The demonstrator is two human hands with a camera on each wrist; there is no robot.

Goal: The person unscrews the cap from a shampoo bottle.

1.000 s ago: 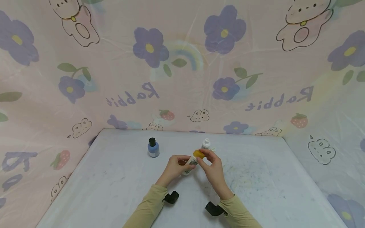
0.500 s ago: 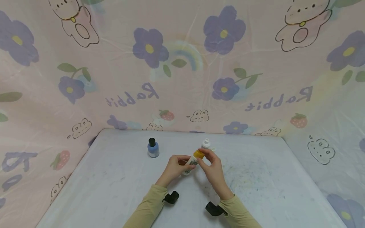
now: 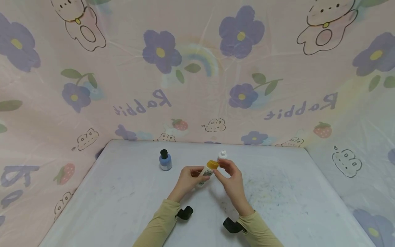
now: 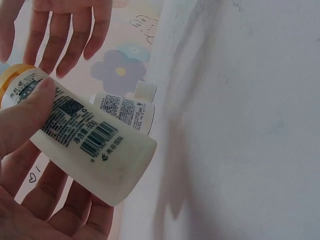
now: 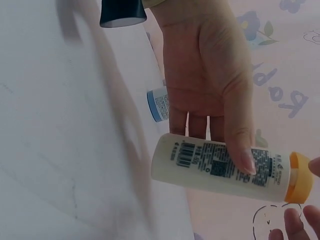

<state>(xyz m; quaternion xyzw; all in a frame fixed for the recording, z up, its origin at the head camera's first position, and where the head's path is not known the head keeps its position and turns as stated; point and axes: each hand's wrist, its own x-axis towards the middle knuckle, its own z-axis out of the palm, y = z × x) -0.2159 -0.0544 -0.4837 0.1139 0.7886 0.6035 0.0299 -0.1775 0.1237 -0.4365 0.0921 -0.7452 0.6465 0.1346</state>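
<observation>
Orange-capped lotion-type bottle raised over middle of table, tilted, capped end up toward far right. Our left hand clamped round its body; our right hand at orange cap, fingers slack, contact can't tell. Looks like cap step, opening or closing unclear. Next move likely needs steady left, right finger and thumb square on cap. White bottle just beyond right hand; blue bottle far left.

- Smooth, satin plastic is seen in the held white bottle, lower centre of the head view.
- Its yellow cap looks smooth, plastic.
- Creased backdrop sheeting is seen above.
</observation>
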